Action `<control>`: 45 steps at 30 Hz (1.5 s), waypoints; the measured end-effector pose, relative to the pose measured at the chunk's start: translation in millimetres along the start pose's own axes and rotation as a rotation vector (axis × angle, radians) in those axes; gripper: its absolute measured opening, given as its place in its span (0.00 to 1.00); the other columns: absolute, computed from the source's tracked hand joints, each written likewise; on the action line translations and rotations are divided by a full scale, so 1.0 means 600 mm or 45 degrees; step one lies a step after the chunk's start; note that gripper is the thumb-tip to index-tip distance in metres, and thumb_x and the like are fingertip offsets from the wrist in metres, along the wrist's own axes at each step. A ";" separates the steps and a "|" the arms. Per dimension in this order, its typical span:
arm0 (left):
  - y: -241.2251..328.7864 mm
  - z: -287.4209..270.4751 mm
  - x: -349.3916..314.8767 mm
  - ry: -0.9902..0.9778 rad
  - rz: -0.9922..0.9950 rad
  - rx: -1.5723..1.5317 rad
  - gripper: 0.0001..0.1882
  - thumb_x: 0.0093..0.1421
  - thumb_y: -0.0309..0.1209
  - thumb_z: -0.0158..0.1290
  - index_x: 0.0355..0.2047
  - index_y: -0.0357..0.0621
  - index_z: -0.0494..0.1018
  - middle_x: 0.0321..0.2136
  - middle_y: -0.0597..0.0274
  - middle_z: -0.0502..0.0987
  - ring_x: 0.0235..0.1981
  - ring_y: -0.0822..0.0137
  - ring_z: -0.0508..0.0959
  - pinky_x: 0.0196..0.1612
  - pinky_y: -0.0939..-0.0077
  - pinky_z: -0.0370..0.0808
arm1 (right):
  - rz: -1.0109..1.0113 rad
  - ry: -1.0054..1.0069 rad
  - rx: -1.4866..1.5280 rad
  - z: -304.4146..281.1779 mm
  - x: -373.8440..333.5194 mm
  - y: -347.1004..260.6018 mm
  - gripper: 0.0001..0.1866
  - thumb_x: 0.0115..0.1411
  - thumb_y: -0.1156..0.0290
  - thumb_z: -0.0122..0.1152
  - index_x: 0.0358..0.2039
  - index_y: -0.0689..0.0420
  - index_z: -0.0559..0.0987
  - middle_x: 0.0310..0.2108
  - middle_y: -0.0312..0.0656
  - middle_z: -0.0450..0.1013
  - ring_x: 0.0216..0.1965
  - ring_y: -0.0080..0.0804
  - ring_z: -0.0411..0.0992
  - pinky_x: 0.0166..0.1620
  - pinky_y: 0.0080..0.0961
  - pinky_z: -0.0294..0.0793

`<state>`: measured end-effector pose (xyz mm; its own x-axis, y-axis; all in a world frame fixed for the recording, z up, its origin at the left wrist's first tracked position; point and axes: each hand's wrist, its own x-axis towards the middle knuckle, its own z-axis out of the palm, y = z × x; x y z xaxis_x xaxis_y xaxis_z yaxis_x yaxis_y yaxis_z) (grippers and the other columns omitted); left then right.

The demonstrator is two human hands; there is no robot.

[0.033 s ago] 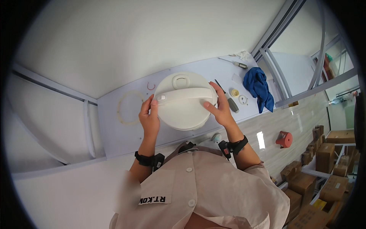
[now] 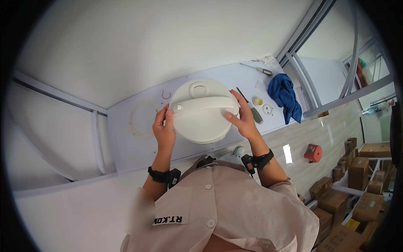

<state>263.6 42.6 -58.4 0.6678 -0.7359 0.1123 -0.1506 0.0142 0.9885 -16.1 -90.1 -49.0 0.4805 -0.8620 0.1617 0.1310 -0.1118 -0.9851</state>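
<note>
A white round cooker lid [image 2: 197, 126] with a broad bar handle across its top is in front of me, over the pale bench. My left hand [image 2: 164, 130] grips its left edge, thumb up beside the small button at the handle's end. On the opposite edge my right hand [image 2: 243, 119] holds on, its thumb lying on top near the handle's right end. The fingers under the rim are hidden, and so is whatever lies beneath the lid. Left of it, a large pale ring [image 2: 132, 122] lies flat on the bench, with a thin red curved piece [image 2: 166, 96] close by.
Right of the lid lie a thick-handled screwdriver [image 2: 256, 116], a small yellowish round tub [image 2: 258, 102], a white ring-shaped part [image 2: 267, 109] and a blue cloth [image 2: 282, 94]. Another screwdriver [image 2: 263, 71] lies farther back. A red stool [image 2: 313, 153] and cardboard boxes [image 2: 358, 173] stand beyond the bench [image 2: 121, 147].
</note>
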 end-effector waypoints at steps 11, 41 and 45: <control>0.067 -0.003 0.029 0.061 -0.245 0.106 0.27 0.79 0.43 0.58 0.66 0.31 0.79 0.57 0.53 0.86 0.55 0.68 0.83 0.60 0.74 0.78 | -0.035 -0.110 -0.216 -0.014 -0.014 -0.022 0.62 0.45 0.46 0.92 0.76 0.53 0.68 0.71 0.42 0.69 0.72 0.41 0.66 0.70 0.52 0.71; 0.060 0.013 -0.013 -0.128 -0.068 0.294 0.45 0.72 0.38 0.63 0.80 0.30 0.56 0.74 0.38 0.65 0.72 0.47 0.71 0.72 0.56 0.71 | 0.008 -0.187 -0.282 0.000 -0.027 -0.057 0.58 0.50 0.52 0.92 0.74 0.56 0.66 0.80 0.54 0.61 0.78 0.53 0.63 0.74 0.56 0.71; 0.056 0.018 -0.018 -0.087 -0.060 0.262 0.45 0.72 0.37 0.64 0.80 0.32 0.55 0.74 0.37 0.65 0.72 0.48 0.72 0.72 0.56 0.71 | 0.017 -0.187 -0.329 -0.002 -0.033 -0.053 0.59 0.51 0.53 0.91 0.76 0.57 0.64 0.80 0.54 0.60 0.78 0.53 0.63 0.74 0.55 0.70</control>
<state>243.6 43.5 -27.3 0.6274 -0.7769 0.0523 -0.2705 -0.1545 0.9503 -31.0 -70.1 -21.0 0.6032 -0.7858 0.1370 -0.0924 -0.2394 -0.9665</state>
